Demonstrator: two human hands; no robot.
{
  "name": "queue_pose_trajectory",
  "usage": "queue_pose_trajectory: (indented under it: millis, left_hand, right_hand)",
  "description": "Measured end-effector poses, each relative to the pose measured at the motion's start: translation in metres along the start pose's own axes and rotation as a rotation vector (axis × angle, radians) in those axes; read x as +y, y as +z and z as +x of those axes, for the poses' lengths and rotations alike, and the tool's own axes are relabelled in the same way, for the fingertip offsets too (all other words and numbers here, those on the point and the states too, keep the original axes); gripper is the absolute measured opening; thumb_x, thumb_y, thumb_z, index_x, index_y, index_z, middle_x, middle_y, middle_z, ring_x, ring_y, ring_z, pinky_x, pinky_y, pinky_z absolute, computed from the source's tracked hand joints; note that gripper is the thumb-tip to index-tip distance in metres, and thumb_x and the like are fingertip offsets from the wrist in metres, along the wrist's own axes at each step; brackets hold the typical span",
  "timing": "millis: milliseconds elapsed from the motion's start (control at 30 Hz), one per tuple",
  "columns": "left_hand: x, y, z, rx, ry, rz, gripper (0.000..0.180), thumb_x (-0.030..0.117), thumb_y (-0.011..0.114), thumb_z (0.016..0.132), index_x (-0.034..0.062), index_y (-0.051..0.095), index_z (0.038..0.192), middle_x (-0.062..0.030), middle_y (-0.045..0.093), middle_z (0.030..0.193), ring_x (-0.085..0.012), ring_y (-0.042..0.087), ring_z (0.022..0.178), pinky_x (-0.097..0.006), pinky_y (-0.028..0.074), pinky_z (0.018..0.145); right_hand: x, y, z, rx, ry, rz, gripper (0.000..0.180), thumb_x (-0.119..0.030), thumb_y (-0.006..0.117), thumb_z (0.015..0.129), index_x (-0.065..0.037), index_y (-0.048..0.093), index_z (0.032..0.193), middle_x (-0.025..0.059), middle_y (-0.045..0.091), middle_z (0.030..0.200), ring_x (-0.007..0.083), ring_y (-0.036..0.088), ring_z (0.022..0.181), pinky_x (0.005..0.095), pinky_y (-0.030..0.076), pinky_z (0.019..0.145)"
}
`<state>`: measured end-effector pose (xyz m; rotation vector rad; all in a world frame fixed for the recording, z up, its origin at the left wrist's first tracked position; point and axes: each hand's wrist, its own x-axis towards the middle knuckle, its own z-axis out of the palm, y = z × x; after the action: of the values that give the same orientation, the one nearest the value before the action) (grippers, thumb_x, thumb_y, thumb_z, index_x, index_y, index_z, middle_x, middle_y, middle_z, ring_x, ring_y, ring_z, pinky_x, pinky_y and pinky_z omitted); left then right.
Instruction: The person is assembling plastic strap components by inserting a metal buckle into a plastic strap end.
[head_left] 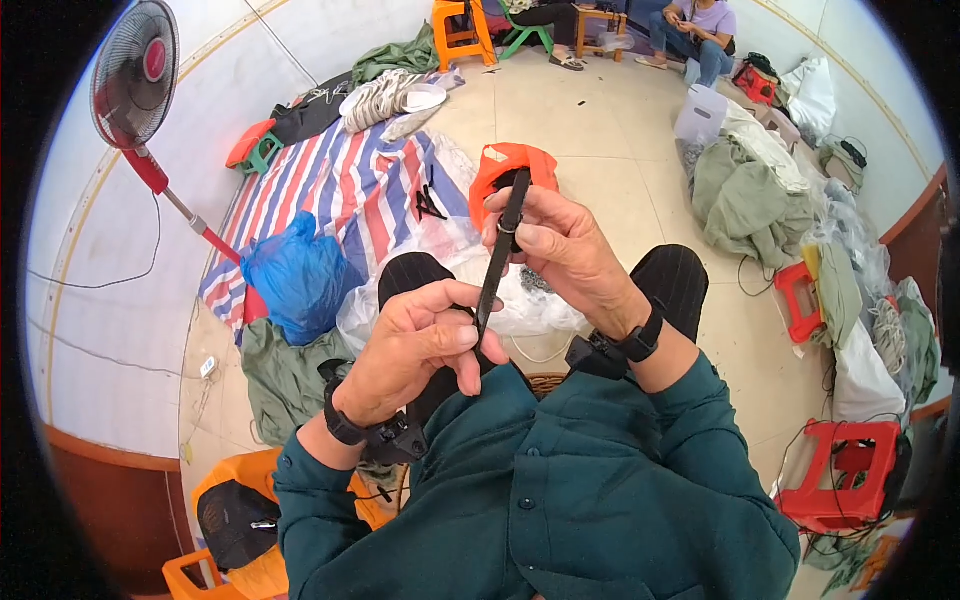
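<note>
Head view shows both my hands raised over my lap, working one black strap [497,262] that runs between them; my left hand [415,345] sits at about seven o'clock from the picture's centre, fingers curled shut around the strap's lower end, thumb pressed across it; my right hand [560,245] is at about one o'clock from the left one, closed on the strap's upper part, pinching it between thumb and forefinger where a small ring or loop sits, though I cannot tell exactly what that fitting is; the strap stands nearly upright, tilted a little, its top end poking above my right fingers; each wrist wears a black band with a small black device; just behind the strap's top, at twelve o'clock, lies an orange plastic bag [512,168] on the floor; at nine o'clock from my hands sits a blue plastic bag [298,275] on a red, white and blue striped sheet [345,185]; a red standing fan [135,75] stands at ten o'clock near the wall; a red stool [845,480] is at four o'clock; heaps of green cloth [745,200] lie at two o'clock.
</note>
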<state>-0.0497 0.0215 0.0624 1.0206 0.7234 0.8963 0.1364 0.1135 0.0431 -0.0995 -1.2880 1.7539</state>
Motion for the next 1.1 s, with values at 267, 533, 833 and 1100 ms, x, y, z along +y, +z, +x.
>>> queue_pose_trajectory:
  millis: [267,533,833,1100]
  left_hand:
    - [-0.001,0.005,-0.007,-0.017,-0.020,-0.040,0.028,0.009,0.054,0.085,-0.0019,0.049,0.110,-0.0182,0.063,0.085,-0.0171,0.062,0.056,-0.024,0.051,0.055]
    - [-0.001,0.007,-0.008,-0.034,0.017,0.056,0.028,0.008,0.053,0.086,-0.0040,0.048,0.110,-0.0183,0.063,0.085,-0.0174,0.062,0.057,-0.024,0.050,0.056]
    - [-0.004,0.006,-0.007,-0.005,0.002,0.041,0.026,0.009,0.050,0.086,-0.0034,0.048,0.109,-0.0173,0.063,0.082,-0.0164,0.060,0.055,-0.023,0.049,0.052]
    - [0.001,0.003,-0.004,0.000,-0.003,0.042,0.020,0.008,0.048,0.086,-0.0024,0.053,0.103,-0.0169,0.063,0.078,-0.0105,0.053,0.044,-0.018,0.043,0.042]
  right_hand:
    - [0.008,-0.003,0.001,-0.022,0.086,0.004,0.029,-0.015,0.057,0.085,0.002,0.053,0.109,0.0073,0.059,0.093,0.0116,0.057,0.079,0.0237,0.048,0.072]
    - [0.012,-0.001,-0.002,-0.022,0.150,0.114,0.030,-0.016,0.057,0.086,0.002,0.052,0.110,0.0077,0.060,0.093,0.0118,0.057,0.077,0.0241,0.048,0.071]
    - [0.018,0.000,-0.001,-0.058,0.210,0.110,0.031,-0.019,0.059,0.084,0.001,0.053,0.108,0.0058,0.057,0.092,0.0117,0.056,0.081,0.0247,0.047,0.074]
    - [0.024,0.005,-0.006,-0.098,0.232,0.017,0.025,-0.019,0.059,0.085,0.000,0.057,0.102,0.0040,0.058,0.081,0.0107,0.056,0.072,0.0229,0.045,0.064]
